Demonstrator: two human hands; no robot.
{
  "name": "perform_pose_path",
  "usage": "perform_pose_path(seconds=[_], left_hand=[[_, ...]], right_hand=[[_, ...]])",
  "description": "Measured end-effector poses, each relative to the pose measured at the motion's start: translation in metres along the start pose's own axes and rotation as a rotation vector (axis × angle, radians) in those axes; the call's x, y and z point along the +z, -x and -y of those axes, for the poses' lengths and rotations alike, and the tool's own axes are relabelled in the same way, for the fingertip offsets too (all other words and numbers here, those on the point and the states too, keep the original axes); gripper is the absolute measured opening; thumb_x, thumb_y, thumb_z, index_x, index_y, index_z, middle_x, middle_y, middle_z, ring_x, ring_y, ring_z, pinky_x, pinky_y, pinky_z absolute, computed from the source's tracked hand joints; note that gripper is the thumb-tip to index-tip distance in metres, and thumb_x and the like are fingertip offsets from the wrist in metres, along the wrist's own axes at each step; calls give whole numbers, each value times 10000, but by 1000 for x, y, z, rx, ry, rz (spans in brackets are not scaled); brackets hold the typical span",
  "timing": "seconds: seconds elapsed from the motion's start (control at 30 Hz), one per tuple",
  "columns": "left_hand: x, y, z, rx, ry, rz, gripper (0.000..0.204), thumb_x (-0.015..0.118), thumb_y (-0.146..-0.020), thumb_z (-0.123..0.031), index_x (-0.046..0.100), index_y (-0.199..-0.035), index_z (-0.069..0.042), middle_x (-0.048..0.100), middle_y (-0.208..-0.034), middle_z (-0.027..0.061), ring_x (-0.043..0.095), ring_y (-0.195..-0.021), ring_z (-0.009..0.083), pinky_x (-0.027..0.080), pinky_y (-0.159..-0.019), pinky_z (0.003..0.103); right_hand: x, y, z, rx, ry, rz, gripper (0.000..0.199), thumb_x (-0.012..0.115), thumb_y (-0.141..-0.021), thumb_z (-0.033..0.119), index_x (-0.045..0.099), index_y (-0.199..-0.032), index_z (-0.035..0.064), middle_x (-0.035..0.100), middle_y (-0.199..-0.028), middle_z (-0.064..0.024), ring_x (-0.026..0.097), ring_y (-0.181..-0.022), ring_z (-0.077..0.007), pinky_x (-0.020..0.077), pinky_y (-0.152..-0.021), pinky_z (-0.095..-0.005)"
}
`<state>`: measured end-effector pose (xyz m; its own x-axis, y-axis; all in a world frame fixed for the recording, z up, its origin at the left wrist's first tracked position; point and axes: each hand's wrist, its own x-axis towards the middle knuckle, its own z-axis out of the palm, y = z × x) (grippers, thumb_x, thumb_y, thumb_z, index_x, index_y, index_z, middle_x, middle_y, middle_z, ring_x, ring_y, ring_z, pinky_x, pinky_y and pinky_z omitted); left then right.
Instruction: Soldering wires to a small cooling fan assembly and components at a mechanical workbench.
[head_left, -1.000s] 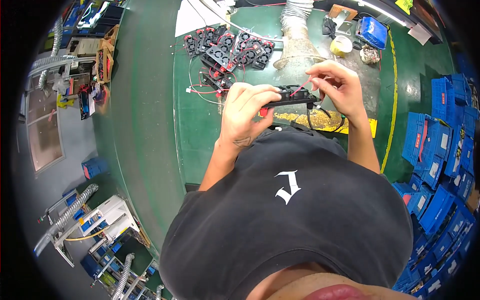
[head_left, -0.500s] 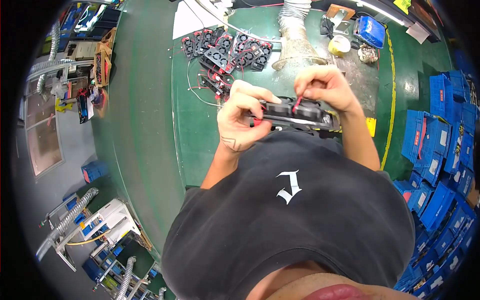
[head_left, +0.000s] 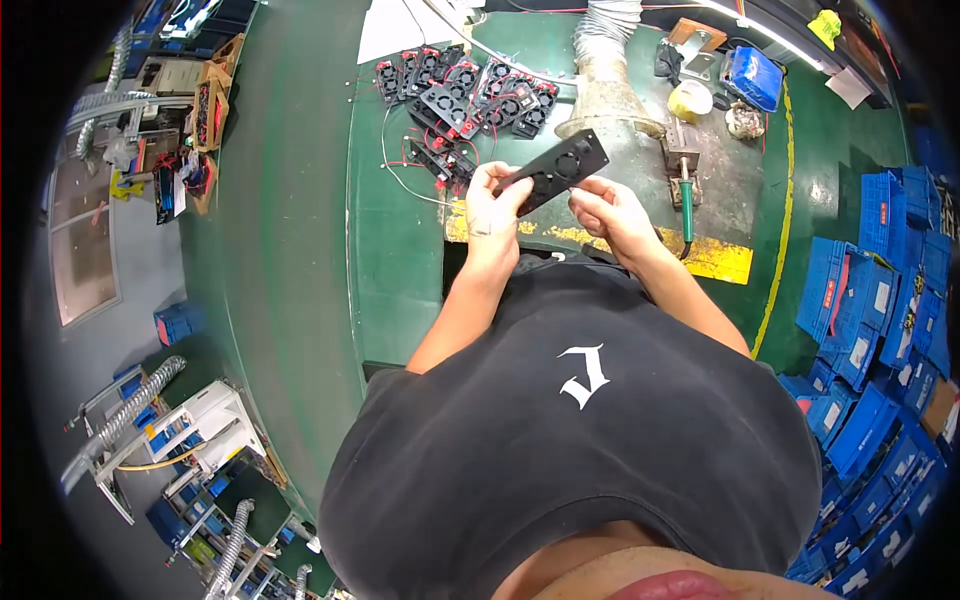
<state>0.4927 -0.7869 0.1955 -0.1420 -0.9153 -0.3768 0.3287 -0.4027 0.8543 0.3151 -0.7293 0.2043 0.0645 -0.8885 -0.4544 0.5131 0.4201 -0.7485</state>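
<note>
Fan plate (head_left: 560,170), a flat black strip with round fan openings, is held up in the air above the green surface (head_left: 400,260), tilted so that its far end points up and to the right toward the grey funnel (head_left: 605,100). Left hand (head_left: 492,205) grips the plate's lower end, its fingers (head_left: 503,185) curled over and pressed onto the edge, thumb beneath as far as can be told. Right hand (head_left: 612,212) sits just beside the plate's underside, fingers bent in and close together near the lower edge; whether they pinch the plate or a wire cannot be told from this view. The step in hand looks like an inspection or turning of the assembled plate, with both hands steadying it clear of the surface. Behind it, near the far edge, lies a heap of small black fans (head_left: 465,85) with red leads, and a few more loose fans (head_left: 440,160) lie just left of the left hand. A soldering iron (head_left: 685,195) with a green handle rests to the right, near the yellow strip (head_left: 700,255) at the surface's near edge. Any next move would call for a firm hold at both ends, so that the plate does not twist, and care that the thin red leads do not snag on the fingers or on the fans below.
</note>
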Motion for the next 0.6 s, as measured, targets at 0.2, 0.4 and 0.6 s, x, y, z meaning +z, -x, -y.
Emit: perform_pose_path(seconds=[0.2, 0.4, 0.6], left_hand=[[20, 28, -43, 158, -96, 358, 493, 743, -787, 6, 516, -1224, -27, 563, -1127, 63, 535, -879, 89, 494, -769, 227], [14, 27, -73, 249, 39, 637, 536, 670, -825, -16, 475, -1323, 19, 530, -1206, 140, 540, -939, 148, 463, -814, 293], [11, 31, -72, 697, -518, 407, 191, 695, -811, 72, 706, -982, -11, 607, -961, 75, 600, -856, 160, 494, -778, 277]], right_hand=[[-18, -7, -5, 57, -230, 152, 300, 606, -997, 337, 581, -899, 54, 503, -668, 18, 391, -538, -42, 282, -501, -207], [-4, -7, -7, 40, -513, 183, 450, 685, -926, 308, 588, -1236, -4, 563, -755, -22, 413, -528, -81, 350, -518, -241], [0, -9, -5, 143, -630, 330, 309, 582, -1004, 249, 606, -1215, 25, 568, -734, 34, 373, -463, -21, 290, -454, -214]])
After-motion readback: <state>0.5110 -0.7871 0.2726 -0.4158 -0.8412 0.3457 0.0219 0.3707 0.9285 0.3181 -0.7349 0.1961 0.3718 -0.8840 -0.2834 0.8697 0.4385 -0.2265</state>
